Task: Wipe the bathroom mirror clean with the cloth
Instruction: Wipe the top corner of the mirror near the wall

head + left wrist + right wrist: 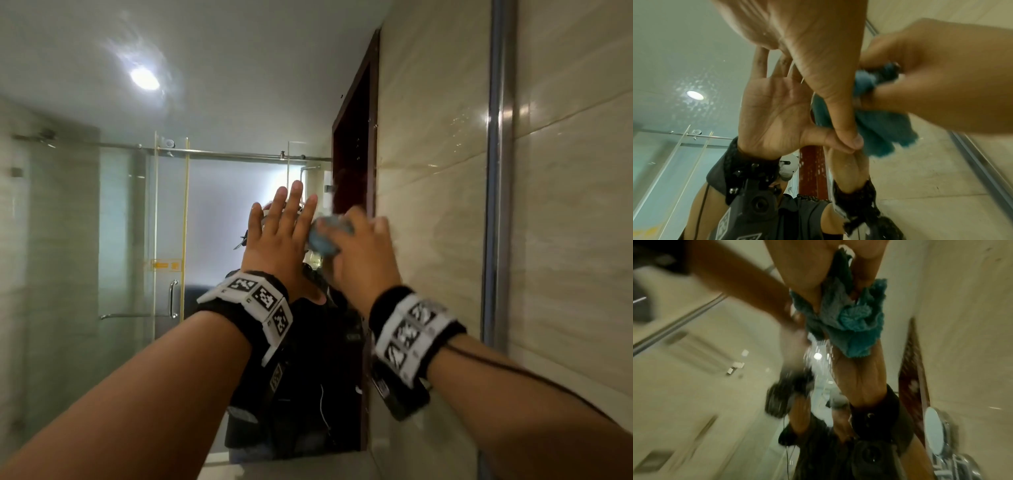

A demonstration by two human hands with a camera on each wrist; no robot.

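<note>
Nearest to us, our right hand (359, 253) is curled around a bunched blue terry cloth (327, 240), the wad squeezed between fingers and palm and pressed onto the bathroom mirror (102, 222) close to its right edge, where the glass meets the tiled wall (438, 171). Our left hand (277, 236) is spread flat just beside it, fingers straight and holding nothing; the left wrist view shows its palm laid against its own reflection, so we judge it to be braced on the glass. The cloth (879, 123) looks soft, light and limp: loose corners flop out below the fist, and it will take whatever shape we squeeze into it. We think it handles best gathered into a thick pad in the palm, with the trailing corners tucked in so they do not drag streaks. It looks plush enough to soak up the droplets we see speckling the glass near the reflected ceiling lamp (144, 78). The mirror itself is stiff, smooth and probably slippery where wet, and it is fragile, so we would keep the pressure broad and even rather than dig in with fingertips. Farther off, the glass gives back only a shower enclosure (171, 222) and a dark wooden door (352, 144).
</note>
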